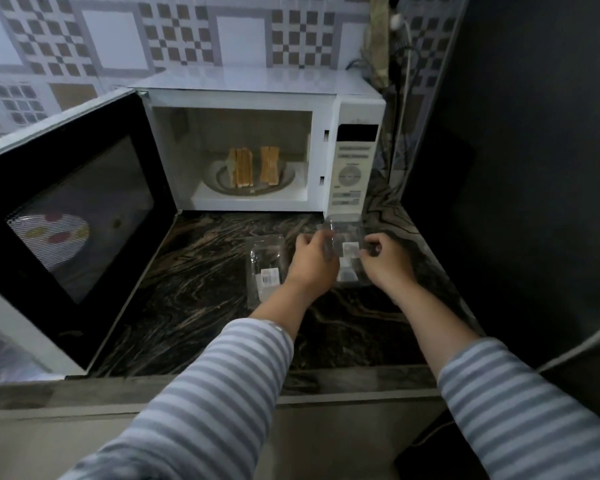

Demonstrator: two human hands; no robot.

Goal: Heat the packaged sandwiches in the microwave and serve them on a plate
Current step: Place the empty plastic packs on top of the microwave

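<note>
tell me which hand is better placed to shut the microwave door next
Left, probably. The door hangs open on the left side of the microwave, nearer the left hand. The right hand is further right. Both hands hold a clear package, so the left must let go first.

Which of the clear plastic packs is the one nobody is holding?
Start at the white microwave with its door open, then drop to the dark marbled counter before it. The free sandwich pack lies flat, left of the left hand; both hands grip the other pack.
</note>
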